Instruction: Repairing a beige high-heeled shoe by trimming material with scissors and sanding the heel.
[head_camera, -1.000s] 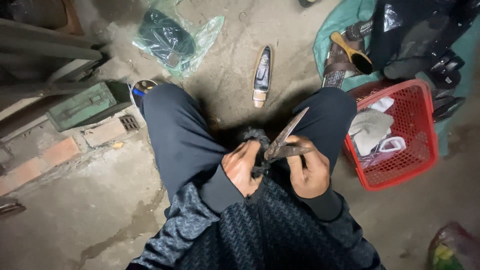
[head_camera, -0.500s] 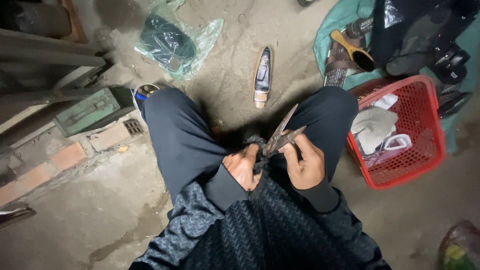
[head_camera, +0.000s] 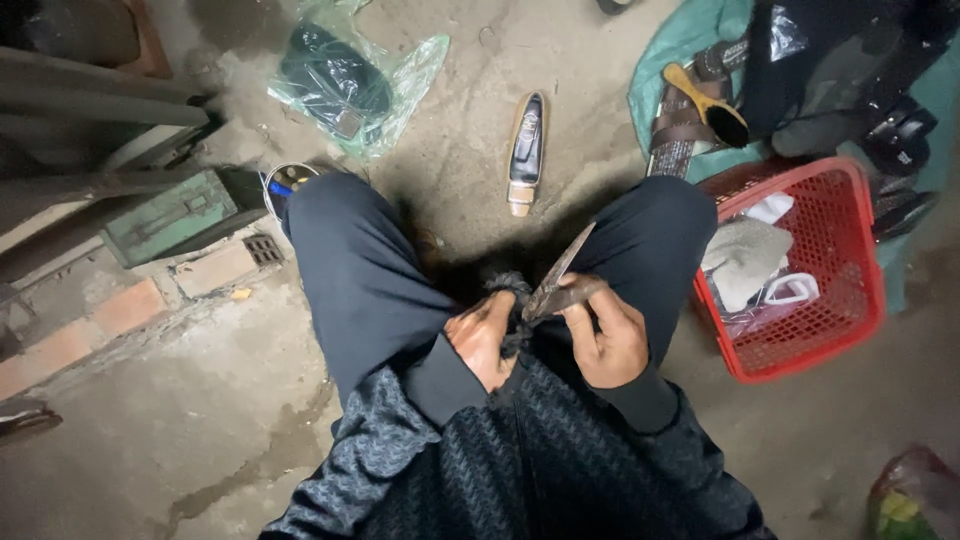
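Note:
I am seated with both knees apart above a dirty concrete floor. My right hand (head_camera: 608, 338) grips a worn knife (head_camera: 558, 277), its blade pointing up and away between my knees. My left hand (head_camera: 483, 338) is closed on a dark, soft-edged piece (head_camera: 510, 300), held against the base of the blade; what it is stays unclear. Both hands meet low in my lap, over dark trousers and a patterned dark sweater.
A black heeled shoe (head_camera: 527, 150) lies on the floor ahead. A red plastic basket (head_camera: 850, 270) with cloths stands at the right, sandals and a brush (head_camera: 708, 105) on a teal sheet behind it. A green metal box (head_camera: 175, 215) and a bagged shoe (head_camera: 335, 80) lie left.
The hands stay together in my lap; the knife blade has shifted slightly in angle against the dark piece. The view has moved a little.

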